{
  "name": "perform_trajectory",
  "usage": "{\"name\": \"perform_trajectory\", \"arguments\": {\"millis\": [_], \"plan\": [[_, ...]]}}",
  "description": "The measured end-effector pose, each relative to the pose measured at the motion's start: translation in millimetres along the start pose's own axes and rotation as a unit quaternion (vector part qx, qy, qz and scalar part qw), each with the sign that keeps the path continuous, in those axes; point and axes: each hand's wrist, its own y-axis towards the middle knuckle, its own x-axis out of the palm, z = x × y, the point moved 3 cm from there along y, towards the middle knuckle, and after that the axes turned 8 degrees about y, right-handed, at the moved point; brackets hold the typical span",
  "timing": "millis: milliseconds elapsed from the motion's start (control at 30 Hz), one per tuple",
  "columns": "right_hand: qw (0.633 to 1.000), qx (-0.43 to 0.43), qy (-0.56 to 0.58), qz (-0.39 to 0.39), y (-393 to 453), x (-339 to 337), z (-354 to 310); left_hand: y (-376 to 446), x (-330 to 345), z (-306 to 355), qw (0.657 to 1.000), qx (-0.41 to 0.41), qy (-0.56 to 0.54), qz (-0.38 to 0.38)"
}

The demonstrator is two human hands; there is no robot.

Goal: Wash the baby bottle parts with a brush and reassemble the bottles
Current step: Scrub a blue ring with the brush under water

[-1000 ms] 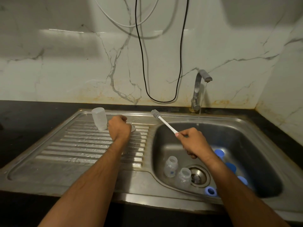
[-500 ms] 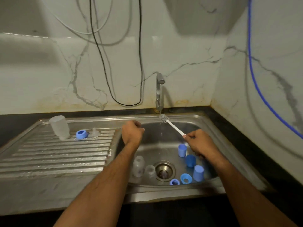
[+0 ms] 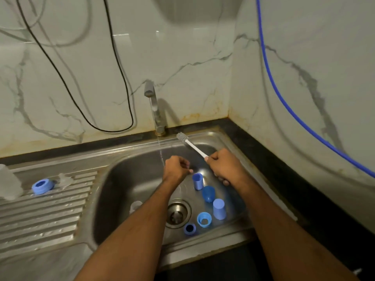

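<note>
**Reaching for the next part to scrub**

Mid-wash, between parts. Right hand [image 3: 222, 169] at centre right of the frame, grip wrapped tight round the white handle of the brush [image 3: 191, 146], bristle head tilted up toward the back rim of the sink [image 3: 227, 136]. Left hand [image 3: 175, 169] just left of it, over the basin, fingers curled with the tips near the thumb; cannot tell whether anything small sits pinched there, nothing plainly visible in it. Thin stream falling from the tap [image 3: 153, 102] just behind the left hand.

Unwashed pieces, by the look of it, lying in the basin at lower centre: an upright blue cap [image 3: 197, 181] right beside the left fingertips, two more blue caps [image 3: 208, 193] below it, two blue rings [image 3: 204, 219] near the drain [image 3: 178, 212]. A clear bottle [image 3: 135, 205] half hidden by the left forearm.

At left of the frame, on the ribbed drainboard [image 3: 40, 220]: one blue ring [image 3: 42, 186], a clear teat [image 3: 64, 179], a clear bottle [image 3: 9, 182] at the edge; likely done already.

Next, probably: lower the left hand onto the nearest cap, lift it under the stream, bring the brush head down into it. Reassembly not yet begun.
</note>
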Motion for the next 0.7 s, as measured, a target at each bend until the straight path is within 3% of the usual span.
{"name": "perform_trajectory", "arguments": {"millis": [200, 400, 700], "plan": [[0.999, 0.021, -0.039, -0.016, 15.4, 2.5, 6.4, 22.7, 28.6, 6.6, 0.992, 0.031, 0.091, -0.084], [0.994, 0.016, -0.105, -0.004, 20.2, 4.8, 8.3, 30.4, 55.8, 8.0, 0.959, 0.087, 0.202, -0.179], [0.993, 0.022, -0.117, 0.008, 17.6, 2.8, 9.6, 37.0, 66.4, 2.7, 0.944, 0.095, 0.262, -0.175]]}}
